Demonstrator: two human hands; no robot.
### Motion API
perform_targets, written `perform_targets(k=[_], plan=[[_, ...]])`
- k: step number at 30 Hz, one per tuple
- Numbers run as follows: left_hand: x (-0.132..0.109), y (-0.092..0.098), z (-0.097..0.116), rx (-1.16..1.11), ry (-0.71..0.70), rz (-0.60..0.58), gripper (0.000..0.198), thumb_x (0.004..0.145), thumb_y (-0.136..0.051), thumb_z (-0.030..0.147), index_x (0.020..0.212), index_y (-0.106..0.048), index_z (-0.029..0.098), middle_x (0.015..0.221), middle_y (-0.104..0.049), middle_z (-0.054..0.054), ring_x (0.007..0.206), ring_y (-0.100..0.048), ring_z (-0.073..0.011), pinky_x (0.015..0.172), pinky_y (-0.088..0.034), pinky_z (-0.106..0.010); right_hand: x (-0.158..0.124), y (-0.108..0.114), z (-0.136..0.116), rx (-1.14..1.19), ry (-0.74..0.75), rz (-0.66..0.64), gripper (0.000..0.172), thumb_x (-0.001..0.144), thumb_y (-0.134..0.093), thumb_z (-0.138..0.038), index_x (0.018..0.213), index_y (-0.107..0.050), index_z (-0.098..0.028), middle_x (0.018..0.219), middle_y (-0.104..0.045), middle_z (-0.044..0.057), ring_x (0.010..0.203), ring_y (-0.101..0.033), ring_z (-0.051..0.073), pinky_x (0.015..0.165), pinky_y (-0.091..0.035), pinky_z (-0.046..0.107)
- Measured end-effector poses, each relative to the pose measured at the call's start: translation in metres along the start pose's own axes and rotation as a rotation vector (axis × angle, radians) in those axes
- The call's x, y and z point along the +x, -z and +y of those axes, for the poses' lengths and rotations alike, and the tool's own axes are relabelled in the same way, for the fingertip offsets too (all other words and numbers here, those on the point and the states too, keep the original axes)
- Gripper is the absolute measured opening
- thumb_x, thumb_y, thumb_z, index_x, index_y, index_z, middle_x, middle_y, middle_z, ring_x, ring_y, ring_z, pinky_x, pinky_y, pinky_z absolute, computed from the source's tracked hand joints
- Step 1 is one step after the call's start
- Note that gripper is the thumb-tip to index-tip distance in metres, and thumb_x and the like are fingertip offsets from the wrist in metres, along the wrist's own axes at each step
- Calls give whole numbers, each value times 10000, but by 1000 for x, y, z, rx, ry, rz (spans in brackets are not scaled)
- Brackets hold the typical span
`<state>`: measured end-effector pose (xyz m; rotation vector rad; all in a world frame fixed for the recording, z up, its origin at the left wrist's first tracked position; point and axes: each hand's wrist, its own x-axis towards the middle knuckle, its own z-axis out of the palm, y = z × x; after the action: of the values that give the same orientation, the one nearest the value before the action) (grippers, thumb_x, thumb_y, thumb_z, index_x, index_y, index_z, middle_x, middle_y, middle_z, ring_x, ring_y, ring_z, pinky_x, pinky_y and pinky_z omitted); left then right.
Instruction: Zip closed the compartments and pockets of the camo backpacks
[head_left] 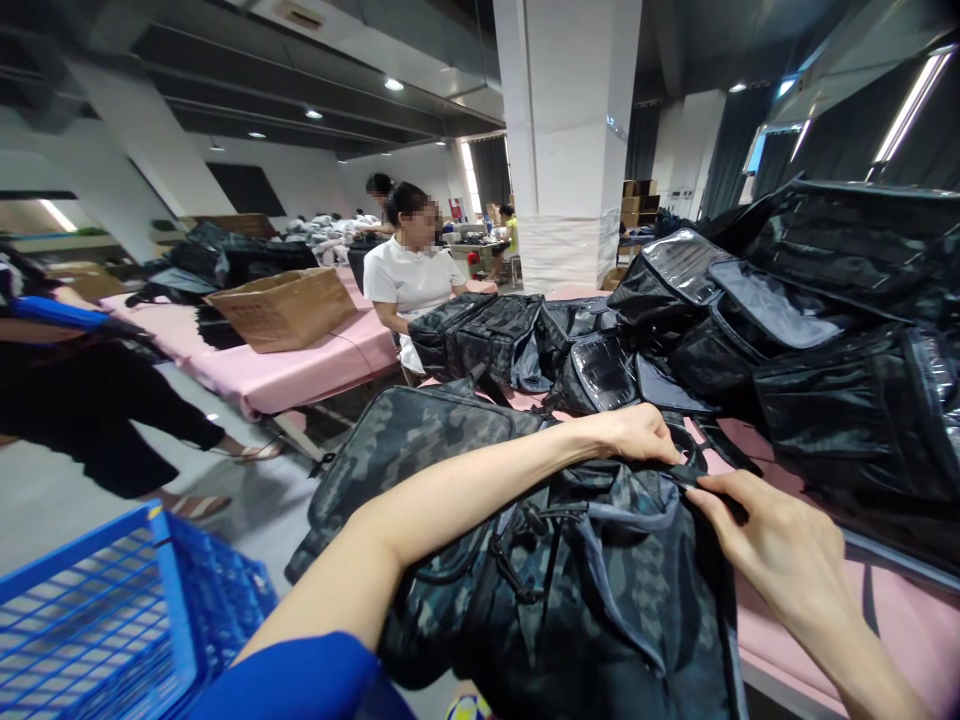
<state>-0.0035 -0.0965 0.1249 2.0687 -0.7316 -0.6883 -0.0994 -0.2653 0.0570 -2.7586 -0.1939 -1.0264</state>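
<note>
A: How do the hands stand?
B: The bare left hand (pixel 645 435) is curled nearly closed, its fingertips gripping a narrow black fabric strip (pixel 684 476) at the upper edge of a soft dark camouflage backpack (pixel 570 620). The bare right hand (pixel 787 540) pinches the same strip between thumb and forefinger, just beside the left one.

A: And the backpack itself?
B: It lies directly below and in front of both hands, with a grey fabric edging (pixel 600 570) showing under the left hand. The left forearm crosses over it. I cannot tell what exactly the strip is.

A: What is just past the hands?
B: A heap of dark camouflage bags (pixel 832 420), some with clear plastic panels, beyond them and to the right. Beneath the right forearm is a table with a pink cover (pixel 900 610).

A: Farther out?
B: Left of the hands, low down, a blue plastic lattice crate (pixel 169 600). Beyond the left hand, a person in a white short-sleeved top (pixel 412 275) is beside the bags; farther left, an open brown cardboard box (pixel 285 310) rests on another pink-covered table (pixel 322 360). A thick white column (pixel 562 150) stands behind the heap.
</note>
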Motion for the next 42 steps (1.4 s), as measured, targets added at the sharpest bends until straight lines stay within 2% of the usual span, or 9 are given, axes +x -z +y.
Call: perform_targets(k=[10,17,26,30,32,34,37,39,42], plan=[[-2,-1,-2,7,-4,-1,310,729,-604,274,478,-502,124,439,-354,70,426,-266,-36,443,-196,-213,9,0,3,110,-108,-146,513,809,-364,-663,771,-710,-287,683,-687,21,564,-619,208,481,-347,284],[-8,-6,3,30,-10,1,298,731,-574,258,483,-469,130,452,-349,63,434,-275,-40,434,-203,-212,6,3,3,218,-157,-221,445,771,-421,-646,738,-699,-300,692,-694,-11,600,-643,213,515,-383,294],[-7,-16,-12,19,-107,-28,296,722,-541,307,503,-420,150,479,-297,61,445,-225,-46,433,-159,-233,-1,4,6,227,-189,-281,349,752,-498,-591,745,-694,-302,702,-690,-13,629,-643,222,519,-392,293],[-20,-25,-10,-52,-75,-67,286,725,-540,305,510,-433,149,470,-314,61,440,-239,-48,431,-164,-229,-26,4,16,420,-212,-296,359,769,-530,-597,785,-692,-276,827,-705,-6,742,-656,213,636,-468,295],[-28,-31,-7,-69,-31,-109,251,739,-523,284,541,-459,145,479,-352,57,442,-275,-52,433,-190,-220,-48,5,20,522,-247,-238,351,780,-560,-575,845,-682,-252,885,-700,7,785,-653,193,686,-490,267],[-33,-40,-5,-25,-3,-149,210,750,-513,256,577,-479,142,491,-382,54,454,-319,-58,446,-223,-210,-72,7,18,559,-268,-156,323,789,-587,-530,877,-664,-229,888,-687,17,757,-642,166,671,-495,236],[-35,-55,-5,134,-54,-178,165,744,-542,217,605,-498,139,525,-424,52,505,-378,-67,494,-274,-201,-101,11,8,578,-268,-47,251,805,-605,-450,878,-641,-213,853,-666,18,703,-623,139,614,-490,205],[-32,-65,-7,128,-123,-161,138,741,-560,175,621,-507,131,634,-511,32,572,-418,-65,547,-313,-194,-116,14,2,598,-280,30,198,811,-613,-396,874,-633,-210,839,-660,16,691,-620,131,598,-490,194],[-28,-79,-12,-166,-122,-179,167,793,-522,145,640,-459,125,944,-606,-31,625,-463,-41,559,-335,-183,-134,13,-3,625,-309,111,135,810,-624,-329,868,-629,-207,822,-651,17,677,-615,124,585,-491,190]])
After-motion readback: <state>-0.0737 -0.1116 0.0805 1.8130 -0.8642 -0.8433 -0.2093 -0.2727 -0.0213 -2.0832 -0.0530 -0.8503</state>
